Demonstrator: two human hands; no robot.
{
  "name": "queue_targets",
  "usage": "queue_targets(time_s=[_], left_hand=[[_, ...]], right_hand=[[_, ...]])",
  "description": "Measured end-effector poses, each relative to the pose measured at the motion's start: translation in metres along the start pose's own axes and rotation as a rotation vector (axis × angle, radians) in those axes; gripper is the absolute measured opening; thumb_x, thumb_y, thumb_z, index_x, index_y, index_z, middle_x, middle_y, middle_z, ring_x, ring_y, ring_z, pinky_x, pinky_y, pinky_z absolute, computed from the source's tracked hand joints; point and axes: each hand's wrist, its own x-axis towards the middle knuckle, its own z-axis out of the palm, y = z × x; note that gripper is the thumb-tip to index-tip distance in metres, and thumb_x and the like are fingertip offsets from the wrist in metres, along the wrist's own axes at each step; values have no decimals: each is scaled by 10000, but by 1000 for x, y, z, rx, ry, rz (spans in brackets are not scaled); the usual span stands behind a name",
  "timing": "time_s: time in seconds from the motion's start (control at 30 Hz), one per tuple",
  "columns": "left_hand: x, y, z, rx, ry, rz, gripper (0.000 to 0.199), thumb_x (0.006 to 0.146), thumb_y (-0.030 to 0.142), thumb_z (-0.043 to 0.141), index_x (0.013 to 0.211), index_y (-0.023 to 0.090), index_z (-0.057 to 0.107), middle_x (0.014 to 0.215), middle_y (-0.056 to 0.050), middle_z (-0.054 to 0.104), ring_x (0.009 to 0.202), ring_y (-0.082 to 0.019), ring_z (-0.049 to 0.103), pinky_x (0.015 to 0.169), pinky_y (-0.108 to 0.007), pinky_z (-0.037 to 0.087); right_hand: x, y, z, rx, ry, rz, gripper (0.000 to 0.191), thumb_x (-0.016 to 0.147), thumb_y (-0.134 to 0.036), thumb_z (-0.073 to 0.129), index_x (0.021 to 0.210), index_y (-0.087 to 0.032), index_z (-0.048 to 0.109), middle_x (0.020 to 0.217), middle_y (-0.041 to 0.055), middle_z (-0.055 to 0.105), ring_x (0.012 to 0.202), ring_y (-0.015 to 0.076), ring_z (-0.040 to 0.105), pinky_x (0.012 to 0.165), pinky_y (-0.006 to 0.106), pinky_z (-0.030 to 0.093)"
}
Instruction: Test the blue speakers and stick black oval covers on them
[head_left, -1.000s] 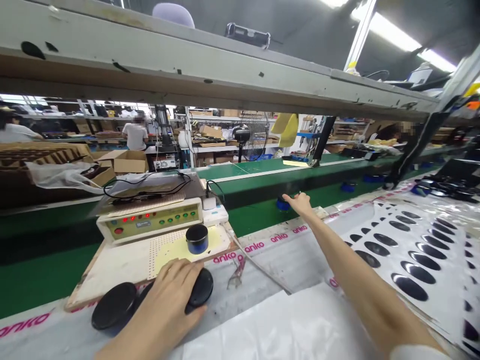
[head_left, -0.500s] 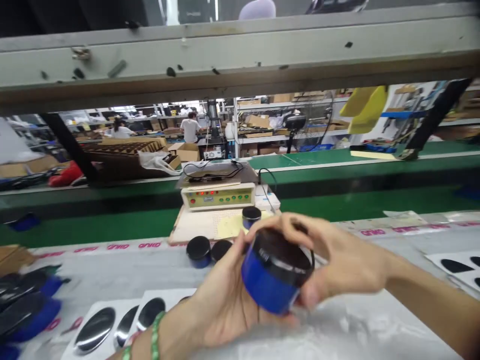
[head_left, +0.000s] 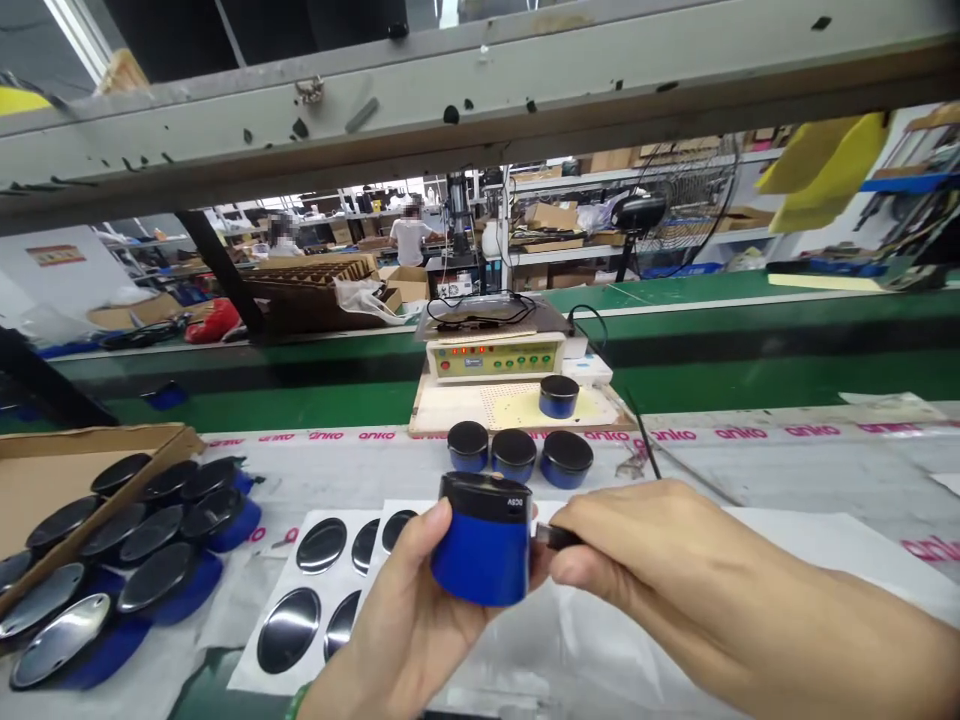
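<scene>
My left hand (head_left: 409, 620) is wrapped round a blue cylindrical device (head_left: 481, 550) with a black top, held slightly tilted above the table. "DC5V" is printed on its black rim, beside a small port. Between thumb and fingers my right hand (head_left: 660, 560) pinches a cable plug (head_left: 555, 537) with a black body and a metal tip. That tip is at the device's right edge, just below the port; I cannot tell whether they touch. Behind the hands stand several more blue devices, one (head_left: 568, 458) with its black top facing up.
A panel box (head_left: 495, 360) with red lights sits at the back on a board (head_left: 450, 405). Sheets of round black stickers (head_left: 289, 630) lie left of my hands. Farther left, several blue devices (head_left: 169, 580) crowd round a cardboard tray (head_left: 169, 440). A green conveyor (head_left: 712, 375) runs behind.
My right hand has come off the device's top and now holds a plug at its side. The device has been turned so its printed rim faces me. My view has shifted left.
</scene>
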Motion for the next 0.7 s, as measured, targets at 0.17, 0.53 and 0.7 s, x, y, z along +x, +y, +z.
queue_targets(time_s=[0.17,0.53,0.7], left_hand=[[-7,-2,1,135,49,71,282,776,415,727,950,194,740,982,-61,746,912,-182,685,851,-272,530],[-5,-26,-21,876,318,660,658,661,564,769,1184,262,506,1030,-20,623,925,-205,602,836,-280,469],[-7,-7,-29,1581,46,890,678,766,502,701,1357,333,415,1277,-77,424,1182,-270,485,986,-374,434]], right_hand=[[5,0,-1,-82,-25,-49,428,1035,-311,258,695,-214,499,595,-40,589,493,120,545,471,248,335],[0,8,24,-82,-138,55,325,966,-248,329,650,-221,396,478,-36,461,343,114,345,389,274,196],[-10,27,42,304,-174,114,242,1003,-314,342,816,-222,466,737,-10,599,634,134,573,566,226,426]])
